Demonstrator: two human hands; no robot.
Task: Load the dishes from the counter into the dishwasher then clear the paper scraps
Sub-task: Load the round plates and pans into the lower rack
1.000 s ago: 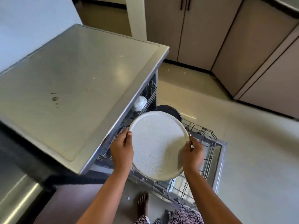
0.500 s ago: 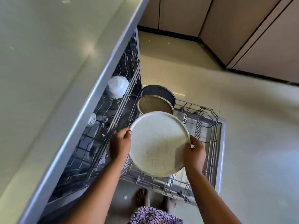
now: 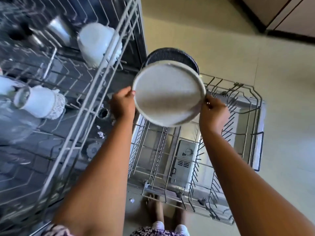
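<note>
Speckled plate (image 3: 168,94), held at its rim by left grip (image 3: 122,104) and right grip (image 3: 213,111), hovers above the lower rack (image 3: 258,106), not yet slotted; dark plate (image 3: 172,53) already racked, white scraps (image 3: 132,200) lie uncleared on the floor.

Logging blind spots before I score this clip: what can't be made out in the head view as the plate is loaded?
All in the head view:
- Dark plate: mostly hidden behind the white plate held by the left hand and right hand.
- Upper rack items at the left edge: motion-blurred, cut off.
- White specks below the upper rack: too small to identify as paper.
- Counter: out of frame.
</note>
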